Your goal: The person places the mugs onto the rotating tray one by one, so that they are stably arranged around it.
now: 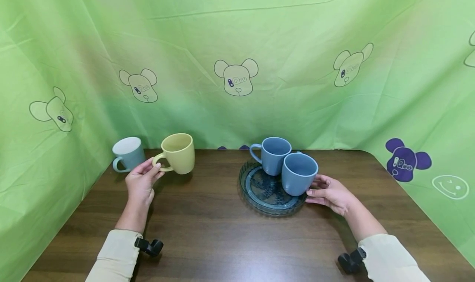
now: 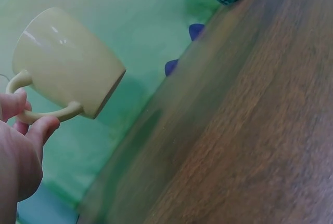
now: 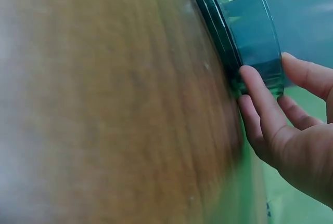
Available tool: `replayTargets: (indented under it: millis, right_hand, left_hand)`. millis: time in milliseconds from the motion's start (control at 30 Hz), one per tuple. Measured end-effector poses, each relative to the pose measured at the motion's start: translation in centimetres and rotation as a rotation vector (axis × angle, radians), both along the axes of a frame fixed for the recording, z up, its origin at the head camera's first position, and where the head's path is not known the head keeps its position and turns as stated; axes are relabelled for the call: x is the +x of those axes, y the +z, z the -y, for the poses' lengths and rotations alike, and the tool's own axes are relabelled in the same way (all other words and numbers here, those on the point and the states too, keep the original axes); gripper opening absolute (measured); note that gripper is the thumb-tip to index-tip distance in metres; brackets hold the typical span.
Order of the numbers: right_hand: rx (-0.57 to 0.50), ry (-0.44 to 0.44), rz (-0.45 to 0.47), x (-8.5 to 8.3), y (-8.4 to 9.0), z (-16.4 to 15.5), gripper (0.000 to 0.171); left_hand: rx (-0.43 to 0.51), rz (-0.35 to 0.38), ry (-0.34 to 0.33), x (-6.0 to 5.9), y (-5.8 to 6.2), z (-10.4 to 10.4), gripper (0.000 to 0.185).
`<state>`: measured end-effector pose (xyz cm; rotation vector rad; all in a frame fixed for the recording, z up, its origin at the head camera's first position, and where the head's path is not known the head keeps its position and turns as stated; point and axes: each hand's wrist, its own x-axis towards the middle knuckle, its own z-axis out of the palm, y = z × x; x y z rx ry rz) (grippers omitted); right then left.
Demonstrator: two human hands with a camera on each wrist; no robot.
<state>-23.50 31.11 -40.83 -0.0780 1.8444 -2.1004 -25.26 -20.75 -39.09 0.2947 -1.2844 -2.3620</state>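
With its thumb and fingers, my left hand (image 1: 142,179) pinches the handle of a pale yellow mug (image 2: 67,60). The mug (image 1: 182,155) is upright, lifted off the table. Farther right, a round blue-green glass dish (image 1: 259,201) with a low rim carries two blue mugs, the rear one (image 1: 273,158) with its handle to the left and the front one (image 1: 297,179) near the dish's right edge. My right hand (image 1: 330,194) holds the side of this dish, its digits spread between rim and base in the right wrist view. A teal mug (image 1: 130,156) with a white inside stands behind my left hand.
The brown wooden table (image 1: 222,236) reaches back to a green printed cloth (image 1: 237,34) that hangs behind and along both sides. Black camera mounts, one on the left wrist (image 1: 149,246) and one on the right (image 1: 351,261), sit at the pale sleeves.
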Motion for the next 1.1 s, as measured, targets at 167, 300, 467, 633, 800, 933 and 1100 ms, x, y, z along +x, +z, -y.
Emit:
replayTargets:
  millis: [167,300,467,633,800,933,1100]
  right_hand:
    - [-0.025,-0.025,0.003,0.5,0.1,0.5,0.078]
    - [-0.041,-0.06,-0.001,0.9,-0.1,0.7,0.081]
    - [-0.013,-0.104,-0.033,1.5,-0.3,0.9,0.082]
    - [0.013,-0.13,-0.051,2.0,-0.2,1.2,0.082]
    - [0.031,-0.162,-0.034,2.4,-0.2,1.4,0.078]
    - [0.036,-0.175,-0.022,2.8,-0.3,1.6,0.068]
    - [0.037,-0.18,-0.017,3.2,-0.4,1.8,0.057]
  left_hand:
    - [0.013,0.004,-0.005,-0.1,0.2,-0.5,0.037]
    - [0.007,0.005,-0.025,0.0,0.4,-0.9,0.036]
    - [0.006,0.007,-0.044,0.0,0.5,-1.6,0.036]
    - [0.003,0.008,-0.051,-0.1,0.6,-2.2,0.037]
    - [0.017,0.0,-0.071,-0.1,0.4,-2.8,0.036]
    - [0.025,-0.003,-0.092,-0.1,0.3,-3.4,0.036]
    - [0.022,-0.01,-0.116,-0.1,0.3,-4.2,0.036]
